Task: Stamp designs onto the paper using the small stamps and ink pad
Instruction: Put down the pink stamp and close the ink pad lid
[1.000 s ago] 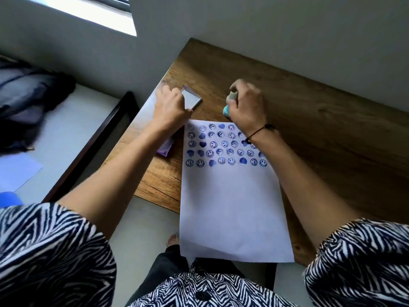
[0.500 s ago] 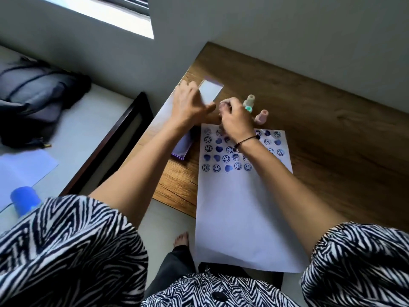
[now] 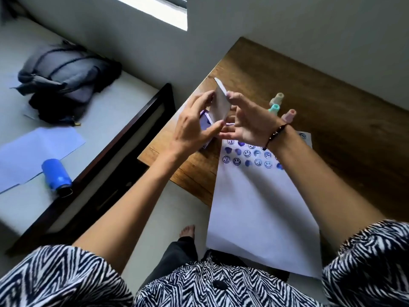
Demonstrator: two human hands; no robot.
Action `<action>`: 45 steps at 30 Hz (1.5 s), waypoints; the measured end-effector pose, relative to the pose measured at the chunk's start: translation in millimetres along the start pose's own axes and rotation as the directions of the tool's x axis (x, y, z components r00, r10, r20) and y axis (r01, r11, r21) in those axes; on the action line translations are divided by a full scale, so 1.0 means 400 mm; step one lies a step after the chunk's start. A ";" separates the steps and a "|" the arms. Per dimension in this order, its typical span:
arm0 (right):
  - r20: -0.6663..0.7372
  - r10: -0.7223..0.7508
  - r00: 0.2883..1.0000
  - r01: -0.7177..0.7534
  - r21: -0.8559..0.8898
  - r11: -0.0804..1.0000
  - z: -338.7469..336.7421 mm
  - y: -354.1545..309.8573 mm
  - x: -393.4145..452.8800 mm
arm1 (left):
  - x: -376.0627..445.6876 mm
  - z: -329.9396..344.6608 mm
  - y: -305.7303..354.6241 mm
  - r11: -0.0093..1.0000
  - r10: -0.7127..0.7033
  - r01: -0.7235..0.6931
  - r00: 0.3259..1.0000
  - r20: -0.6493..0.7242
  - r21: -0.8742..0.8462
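A white paper (image 3: 261, 207) lies on the wooden table (image 3: 332, 107), its far end filled with rows of blue smiley and heart prints (image 3: 247, 155). Both hands meet over the table's left corner at the purple ink pad (image 3: 204, 124). My left hand (image 3: 194, 129) grips the pad, and my right hand (image 3: 247, 125) pinches its white lid (image 3: 221, 103), which stands tilted up on edge. Three small stamps stand just beyond my right hand: a beige stamp (image 3: 277, 99), a teal stamp (image 3: 274, 109) and a pink stamp (image 3: 288, 115).
Left of the table runs a dark-framed bed (image 3: 124, 138) with a grey bag (image 3: 64, 83), a blue bottle (image 3: 56, 177) and a loose sheet (image 3: 37, 149). A grey wall (image 3: 287, 25) backs the table. The paper's near end overhangs the table edge.
My right hand set the teal stamp down beside the others and moved left to the ink pad. The lid, which lay flat open, now stands raised between both hands. The camera has turned left.
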State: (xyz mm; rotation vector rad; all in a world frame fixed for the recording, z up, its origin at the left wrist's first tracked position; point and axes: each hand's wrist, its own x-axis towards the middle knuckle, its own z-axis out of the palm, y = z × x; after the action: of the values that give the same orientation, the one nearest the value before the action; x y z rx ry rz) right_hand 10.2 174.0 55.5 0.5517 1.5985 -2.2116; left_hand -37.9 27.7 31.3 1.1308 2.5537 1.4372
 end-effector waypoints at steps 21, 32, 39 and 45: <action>0.030 -0.472 0.881 0.093 -0.989 0.112 0.045 0.109 0.023 | -0.082 -0.026 -0.056 0.890 -0.419 0.418 0.907 0.034 -0.181; -0.045 -0.399 0.916 -0.013 -0.997 0.080 0.084 0.082 0.052 | -0.078 -0.032 -0.058 0.879 -0.434 0.433 0.900 0.044 -0.198; -0.096 -0.362 0.927 -0.062 -0.993 0.105 0.106 0.074 0.085 | -0.075 -0.028 -0.062 0.875 -0.441 0.442 0.896 0.048 -0.198; -0.153 -0.383 0.911 -0.098 -0.982 0.160 0.122 0.078 0.099 | -0.078 -0.028 -0.062 0.881 -0.425 0.426 0.904 0.048 -0.204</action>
State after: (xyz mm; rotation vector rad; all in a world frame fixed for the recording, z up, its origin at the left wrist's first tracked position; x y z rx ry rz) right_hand -13.4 115.8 24.0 0.3661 2.9105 -0.5863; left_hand -33.2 -6.9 9.3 0.4946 2.3680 1.5300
